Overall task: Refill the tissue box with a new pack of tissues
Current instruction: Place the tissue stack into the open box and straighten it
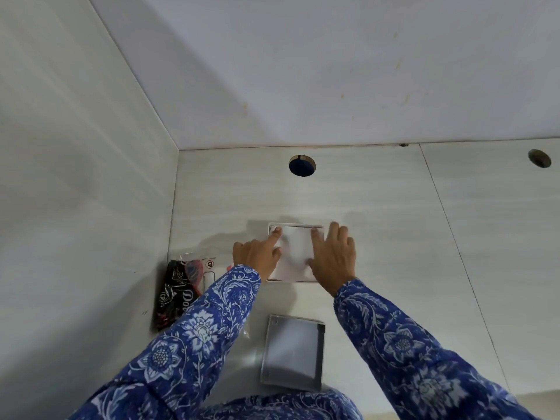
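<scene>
Surface: pale striped counter (378, 237) in a white corner.
Tissue box (296, 253): open, square, just ahead of me; tissues inside look soft, light, easily crumpled.
Left hand (257, 256): forefinger out on the far-left corner, pressing, gripping nothing.
Right hand (333, 256): fingers spread flat on the right edge, gripping nothing.
Lid (292, 353): lies nearer me, apart.
Pack wrapper (178, 292): left, crinkly.
Hold: I'd press the stack's edges.
</scene>
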